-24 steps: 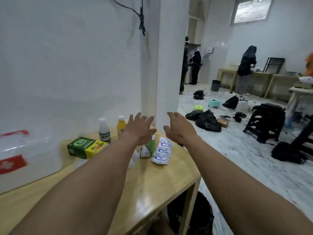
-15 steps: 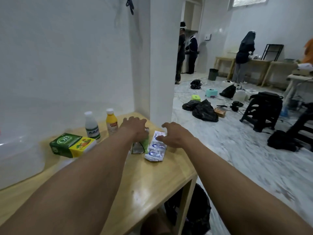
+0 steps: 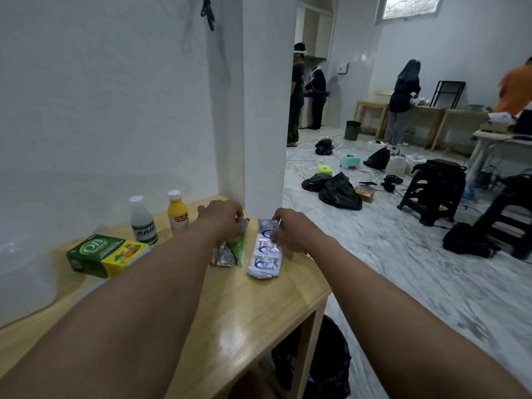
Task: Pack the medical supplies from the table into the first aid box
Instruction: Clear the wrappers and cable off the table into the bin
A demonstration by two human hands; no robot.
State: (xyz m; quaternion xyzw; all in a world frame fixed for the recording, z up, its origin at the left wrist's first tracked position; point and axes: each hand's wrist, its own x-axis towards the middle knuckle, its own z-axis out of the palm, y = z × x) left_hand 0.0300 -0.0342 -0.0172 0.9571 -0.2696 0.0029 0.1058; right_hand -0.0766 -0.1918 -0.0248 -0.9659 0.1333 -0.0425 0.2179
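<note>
Both hands have settled onto the packs they were reaching for a moment ago. The left hand (image 3: 221, 216) curls its fingers over the far end of the green foil sachet (image 3: 234, 250). The right hand (image 3: 290, 230) pinches the edge of the blue blister strip (image 3: 263, 256). Both packs lie side by side on the wooden table (image 3: 244, 312). To their left stand a green-and-yellow box (image 3: 106, 254), a white bottle (image 3: 142, 221) and a yellow bottle (image 3: 178, 211). The translucent first aid box (image 3: 20, 277) sits at the far left.

Pillar (image 3: 263, 125) hems far corner. White bottle (image 3: 141, 223), yellow bottle (image 3: 177, 214), green box (image 3: 98, 253) stand left. Open passage over near tabletop (image 3: 230, 312).
</note>
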